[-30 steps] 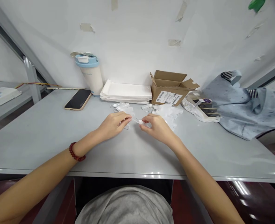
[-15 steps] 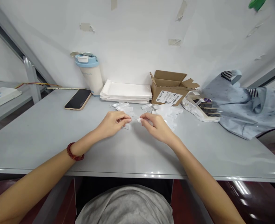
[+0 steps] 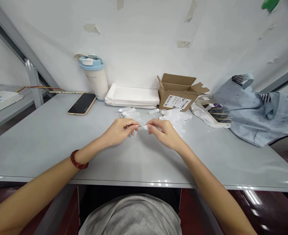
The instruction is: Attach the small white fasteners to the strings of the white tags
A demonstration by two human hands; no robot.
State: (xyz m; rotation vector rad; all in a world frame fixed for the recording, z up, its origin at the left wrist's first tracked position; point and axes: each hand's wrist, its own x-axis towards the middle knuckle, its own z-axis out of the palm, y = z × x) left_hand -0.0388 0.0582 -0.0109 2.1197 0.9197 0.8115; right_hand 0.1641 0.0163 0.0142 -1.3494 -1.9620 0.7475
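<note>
My left hand is closed in a pinch over the middle of the table, its fingertips at one end of a thin pale loop. Opposite it, my right hand pinches a small white plastic piece, close to the loop's other end. The fingertips of both hands almost meet, and the details between them are too small to make out. Behind my left hand lie several small translucent plastic tubes with white ends. A larger pile of similar pale tubes spreads behind my right hand.
At the back of the grey table stand a tumbler, a stack of white envelope-like sheets and an open cardboard box. A phone lies left. On the right are a packet and a pale blue cloth bag.
My left fingers have shifted slightly towards the right hand, and a thin curved loop now shows between the fingertips. The right hand has barely moved.
</note>
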